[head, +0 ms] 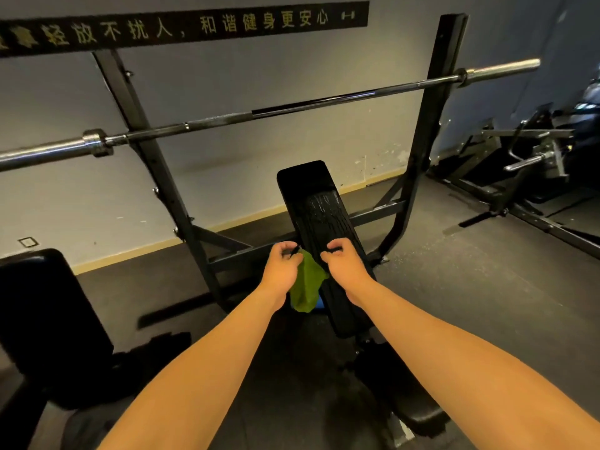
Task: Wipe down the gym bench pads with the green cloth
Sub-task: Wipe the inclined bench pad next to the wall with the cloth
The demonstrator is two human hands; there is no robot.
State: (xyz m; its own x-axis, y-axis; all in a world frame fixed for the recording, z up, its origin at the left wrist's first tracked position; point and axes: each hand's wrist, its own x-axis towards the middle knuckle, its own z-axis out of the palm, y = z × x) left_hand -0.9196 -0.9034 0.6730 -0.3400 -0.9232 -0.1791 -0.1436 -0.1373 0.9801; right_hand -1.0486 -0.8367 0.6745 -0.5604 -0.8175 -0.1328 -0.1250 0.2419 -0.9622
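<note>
Barbell (292, 112) on rack (431, 125) behind bench pad (311, 196), cloth (306, 282) between left hand (281, 266) and right hand (344, 264)

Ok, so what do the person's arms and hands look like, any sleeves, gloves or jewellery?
Left hand and right hand are bare: no gloves, rings or watch visible. Left forearm and right forearm show no sleeves, bands or markings down to the frame edge.

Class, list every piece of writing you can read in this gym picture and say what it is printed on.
"轻放不扰人,和谐健身更安心": gold characters on the black wall banner, ending in a dumbbell icon.
The banner's leftmost characters: too blurred to read.
The bench pad, green cloth and barbell show no text.
</note>
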